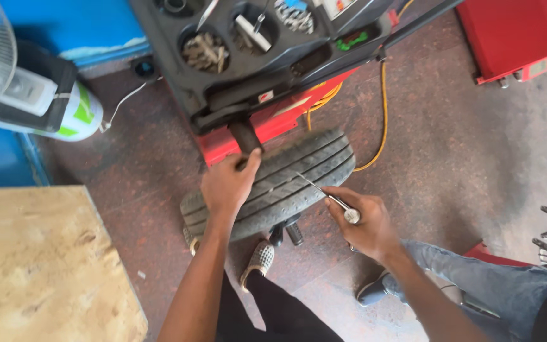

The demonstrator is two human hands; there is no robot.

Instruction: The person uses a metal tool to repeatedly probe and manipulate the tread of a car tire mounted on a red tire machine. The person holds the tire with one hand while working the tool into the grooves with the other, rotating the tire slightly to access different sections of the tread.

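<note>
Head view: our left hand [228,183] lies spread on the tyre [273,183]; right hand [365,225] pinches a screwdriver [327,196], probing tread.

Single head-worn view, steeply downward and close over the tyre [273,183] on the workshop floor [451,164].

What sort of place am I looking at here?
Most likely a tyre repair workshop: a black treaded rubber tyre mounted on a red wheel-balancing machine, whose dark plastic tray holds small metal weights.

Left hand [228,183] on tyre [286,180], right hand [365,225] with pick [324,192]
</note>
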